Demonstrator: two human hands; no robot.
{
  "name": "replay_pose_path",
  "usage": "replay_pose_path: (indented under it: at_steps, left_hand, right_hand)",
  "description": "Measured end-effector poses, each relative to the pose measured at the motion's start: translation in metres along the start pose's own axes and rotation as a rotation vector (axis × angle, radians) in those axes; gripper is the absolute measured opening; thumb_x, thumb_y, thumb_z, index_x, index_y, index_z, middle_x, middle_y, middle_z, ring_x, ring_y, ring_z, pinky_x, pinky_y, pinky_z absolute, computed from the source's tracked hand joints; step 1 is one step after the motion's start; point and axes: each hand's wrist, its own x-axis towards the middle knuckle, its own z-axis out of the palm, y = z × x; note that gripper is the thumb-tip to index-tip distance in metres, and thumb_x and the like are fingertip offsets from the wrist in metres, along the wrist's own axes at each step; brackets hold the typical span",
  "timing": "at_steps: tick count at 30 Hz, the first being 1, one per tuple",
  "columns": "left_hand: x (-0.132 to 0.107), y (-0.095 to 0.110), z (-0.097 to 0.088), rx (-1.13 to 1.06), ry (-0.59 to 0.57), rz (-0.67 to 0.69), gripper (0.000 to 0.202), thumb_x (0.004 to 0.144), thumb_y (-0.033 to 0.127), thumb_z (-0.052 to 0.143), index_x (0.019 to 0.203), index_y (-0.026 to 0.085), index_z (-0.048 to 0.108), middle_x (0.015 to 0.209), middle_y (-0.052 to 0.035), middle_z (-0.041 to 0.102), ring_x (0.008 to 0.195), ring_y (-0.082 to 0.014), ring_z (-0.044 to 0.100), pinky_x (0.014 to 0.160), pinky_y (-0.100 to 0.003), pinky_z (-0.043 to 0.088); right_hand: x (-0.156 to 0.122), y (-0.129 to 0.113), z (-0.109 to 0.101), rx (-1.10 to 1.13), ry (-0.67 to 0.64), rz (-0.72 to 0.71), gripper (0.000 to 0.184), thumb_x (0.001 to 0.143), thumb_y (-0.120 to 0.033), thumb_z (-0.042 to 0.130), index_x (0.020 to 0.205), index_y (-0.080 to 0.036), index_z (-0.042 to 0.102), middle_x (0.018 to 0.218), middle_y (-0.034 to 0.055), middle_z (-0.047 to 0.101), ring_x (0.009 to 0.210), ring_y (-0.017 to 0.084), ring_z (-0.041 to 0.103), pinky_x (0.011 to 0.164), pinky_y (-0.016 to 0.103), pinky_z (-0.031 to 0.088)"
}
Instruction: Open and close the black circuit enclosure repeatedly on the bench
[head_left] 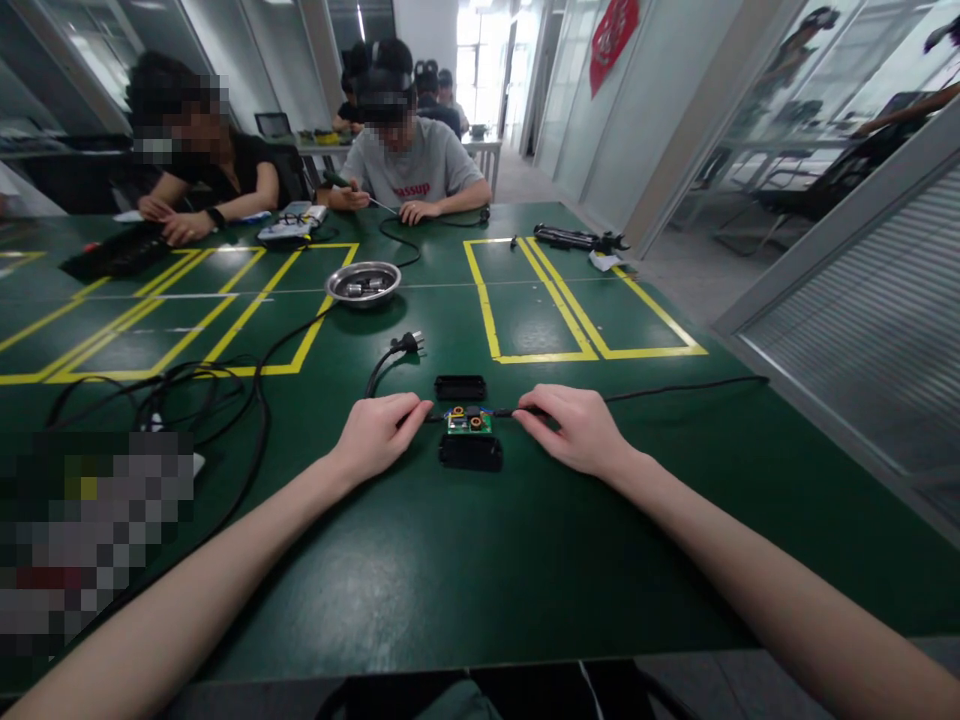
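A small green circuit board (469, 421) lies on the green table (450, 570) with a black cable running out of each side. My left hand (377, 434) pinches the cable on the board's left, which leads to a black plug (406, 344). My right hand (576, 429) pinches the cable (675, 390) on the board's right. Two black casing halves lie beside the board: one (460, 387) just beyond it, one (471, 453) just in front of it.
A metal bowl (363, 283) with small parts stands further back. Tangled black cables (202, 390) lie at the left. Two people sit at the far edge, one holding a tool. A black tool (574, 238) lies at the back right. Yellow tape lines (555, 300) mark the table.
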Motion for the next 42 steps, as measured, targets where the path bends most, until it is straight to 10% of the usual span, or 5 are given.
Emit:
replay_pose_path:
  at_steps: [15, 21, 28, 42]
  left_hand:
    - [-0.005, 0.004, -0.01, 0.088, -0.075, 0.2, 0.051, 0.109, 0.032, 0.035, 0.062, 0.02, 0.049, 0.053, 0.0016, 0.052, 0.047, -0.0108, 0.047, 0.051, -0.027, 0.028]
    - [-0.006, 0.005, -0.004, 0.013, -0.166, 0.206, 0.048, 0.108, 0.031, 0.037, 0.063, 0.02, 0.05, 0.054, 0.0014, 0.054, 0.048, -0.0113, 0.051, 0.052, -0.025, 0.031]
    - [-0.006, 0.005, -0.001, 0.06, -0.172, 0.159, 0.047, 0.107, 0.034, 0.04, 0.064, 0.019, 0.053, 0.055, 0.001, 0.057, 0.05, -0.0119, 0.052, 0.052, -0.025, 0.031]
    - [-0.007, 0.009, 0.007, -0.057, -0.125, 0.17, 0.031, 0.108, 0.03, 0.043, 0.099, 0.017, 0.071, 0.088, -0.0042, 0.073, 0.073, -0.0141, 0.068, 0.066, -0.023, 0.051]
  right_hand:
    - [-0.002, -0.006, -0.006, 0.015, 0.009, -0.198, 0.031, 0.1, -0.024, 0.05, 0.074, -0.019, 0.066, 0.062, 0.0012, 0.067, 0.052, 0.012, 0.059, 0.053, 0.025, 0.038]
    - [0.0, 0.002, -0.004, 0.015, -0.25, -0.142, 0.033, 0.099, -0.024, 0.048, 0.068, -0.02, 0.059, 0.06, -0.0004, 0.063, 0.051, 0.012, 0.056, 0.054, 0.025, 0.033]
    - [0.0, 0.003, 0.003, -0.054, -0.243, -0.061, 0.033, 0.097, -0.025, 0.05, 0.065, -0.02, 0.056, 0.058, 0.0002, 0.061, 0.051, 0.013, 0.054, 0.055, 0.026, 0.032]
    - [0.002, -0.008, 0.018, -0.003, -0.348, 0.07, 0.027, 0.106, -0.021, 0.042, 0.101, -0.019, 0.068, 0.093, 0.008, 0.072, 0.085, 0.021, 0.066, 0.076, 0.03, 0.047]
